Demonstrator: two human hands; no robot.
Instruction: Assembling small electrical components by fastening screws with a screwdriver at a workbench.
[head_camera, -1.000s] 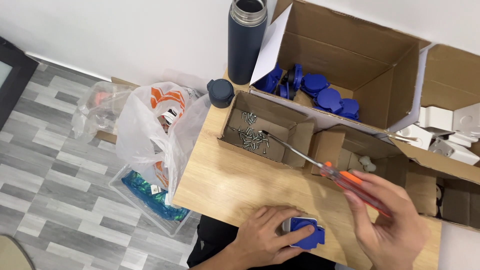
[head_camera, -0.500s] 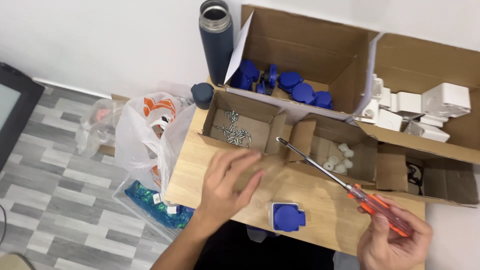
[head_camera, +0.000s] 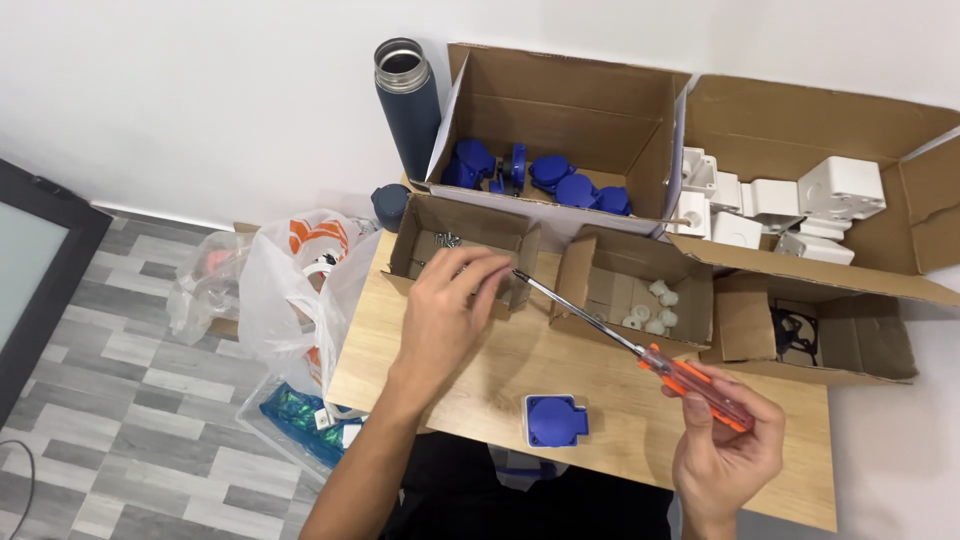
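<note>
My left hand reaches into a small open cardboard box holding metal screws; its fingers curl over the box's inside, and whether they pinch a screw is hidden. My right hand grips an orange-handled screwdriver whose long shaft points up-left toward the left hand. A blue and white socket lies alone on the wooden table between both hands.
A dark flask stands at the back. Behind are a large box of blue covers, a box of white housings, a small box of white plugs and one with blue gaskets. Plastic bags hang left.
My left hand let go of the blue socket and moved up-left into the screw box. The socket now lies free on the table. The right hand stays on the screwdriver.
</note>
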